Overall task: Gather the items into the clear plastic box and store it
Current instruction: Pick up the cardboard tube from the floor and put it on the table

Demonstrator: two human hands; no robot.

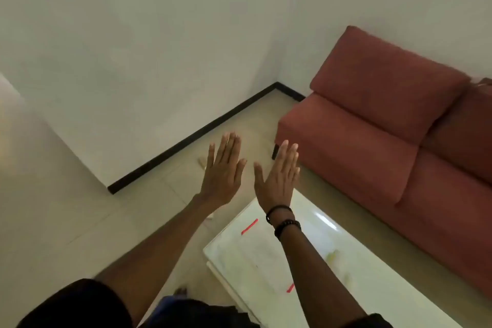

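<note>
Clear plastic box and items are nowhere in view. Beyond the white table's (266,261) far corner, the left hand (222,178) and right hand (278,181) hover flat, fingers spread, grasping nothing — likely a signalling pose. Two red tape marks (249,226) sit on the table; one red sofa (386,141) stands behind it.

The glossy white desk (269,258) stood below my arms, bearing two short red tape strips (249,226), one toward its far end, one nearer me. The tiled floor (87,221) carried a red sofa (372,157) beside it.
</note>
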